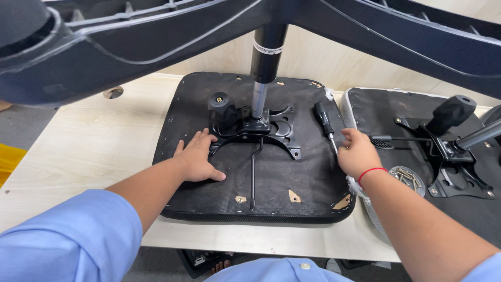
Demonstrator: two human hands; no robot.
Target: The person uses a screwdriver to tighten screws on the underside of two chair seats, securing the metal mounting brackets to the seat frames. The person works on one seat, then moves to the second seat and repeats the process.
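Observation:
An upturned black chair seat (282,183) lies on the pale wooden table (88,141). A black metal mechanism plate (276,128) is mounted on it, with a gas lift cylinder (266,57) standing up from it into a dark star base (130,36) overhead. My left hand (197,158) rests flat on the seat, fingers apart, beside the plate's left edge. My right hand (357,154) grips the shaft of a black-handled screwdriver (323,119) lying near the seat's right edge. A red band circles that wrist.
A second upturned seat (381,112) with its own mechanism and black knob (451,109) lies at the right. A small round dish of screws (407,177) sits on it. A thin black lever (254,172) runs down the first seat. A hole (113,93) marks the table.

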